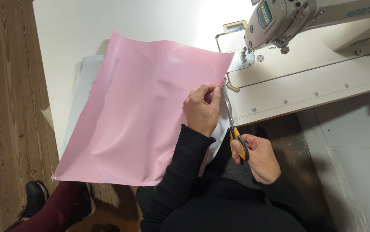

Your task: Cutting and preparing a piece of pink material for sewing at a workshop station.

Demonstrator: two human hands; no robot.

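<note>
A large pink sheet (142, 111) is spread over the near left part of a white table (73, 30), its near edge hanging past the table edge. Its right edge is pinched by the left hand (201, 109), thumb and fingers closed together on the material just beside the scissor blades. A pair of scissors (233, 126) with yellow and black handles is gripped by the right hand (258, 157), fingers clamped through the loops; the blades are pointed away toward the far side and laid along the sheet's right edge, only slightly parted. A pale grey sheet (84, 86) is seen under the pink one at its left side. A sewing machine (288, 19) is mounted at the far right of the table. Black sleeves are worn on both arms. On the wooden floor (4, 107) at the near left, a black shoe (34, 197) is visible.
</note>
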